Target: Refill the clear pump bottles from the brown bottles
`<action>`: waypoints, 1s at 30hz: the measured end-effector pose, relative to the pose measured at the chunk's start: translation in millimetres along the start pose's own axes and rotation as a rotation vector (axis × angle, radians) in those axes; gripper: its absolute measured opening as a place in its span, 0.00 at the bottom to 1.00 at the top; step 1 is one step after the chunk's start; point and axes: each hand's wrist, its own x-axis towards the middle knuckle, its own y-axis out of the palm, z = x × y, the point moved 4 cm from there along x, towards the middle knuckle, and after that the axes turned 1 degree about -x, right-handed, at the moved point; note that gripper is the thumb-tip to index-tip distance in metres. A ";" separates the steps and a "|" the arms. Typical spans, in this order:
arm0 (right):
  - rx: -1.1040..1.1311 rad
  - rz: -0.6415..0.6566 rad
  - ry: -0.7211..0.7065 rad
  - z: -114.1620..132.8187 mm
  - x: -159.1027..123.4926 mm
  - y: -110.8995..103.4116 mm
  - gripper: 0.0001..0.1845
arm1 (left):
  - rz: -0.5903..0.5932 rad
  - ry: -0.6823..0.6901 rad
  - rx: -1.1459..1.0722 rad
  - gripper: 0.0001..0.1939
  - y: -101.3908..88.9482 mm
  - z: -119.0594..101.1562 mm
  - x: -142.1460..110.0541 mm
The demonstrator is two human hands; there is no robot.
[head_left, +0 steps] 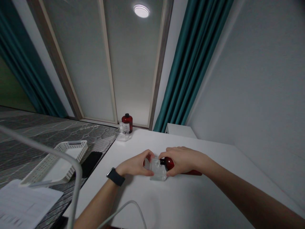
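Note:
My left hand (139,163), with a dark watch (116,176) on its wrist, grips the left side of a small clear plastic box (158,174) on the white table. My right hand (183,159) is curled around a dark red bottle (169,163) lying on its side. The bottle's black cap (162,161) points left, over the clear box. The right fingertips come close to the box's right edge; whether they touch it I cannot tell. Dark red also shows below the right wrist; most of the bottle is hidden by the hand.
A second red bottle (127,122) stands at the table's far left corner, behind a clear box (122,135). To the left are a white perforated basket (81,156), a black flat object (91,163) and printed paper (26,203). A pale curved tube (77,178) crosses the near left.

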 end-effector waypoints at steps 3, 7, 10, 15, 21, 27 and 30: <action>-0.003 0.003 0.005 0.6 0.2 -0.6 0.28 | 0.003 -0.004 0.004 0.27 -0.4 0.6 0.2; -0.002 0.006 -0.002 0.4 0.7 -0.4 0.28 | -0.006 0.005 0.011 0.26 -0.5 0.3 0.5; -0.013 -0.001 -0.004 -0.2 1.1 0.1 0.28 | -0.021 0.020 0.019 0.26 -0.5 0.7 0.7; -0.018 0.011 0.009 0.3 1.6 0.3 0.27 | -0.019 0.033 0.024 0.26 -0.2 1.3 1.6; -0.019 0.007 0.008 1.5 1.0 -0.6 0.27 | -0.023 0.030 0.043 0.25 -0.5 0.7 2.0; -0.014 0.005 0.002 0.3 1.1 -0.2 0.27 | -0.032 0.042 0.043 0.25 0.1 0.7 1.8; -0.009 0.010 0.000 0.0 1.4 -0.3 0.27 | -0.034 0.044 0.033 0.25 0.2 -0.3 1.8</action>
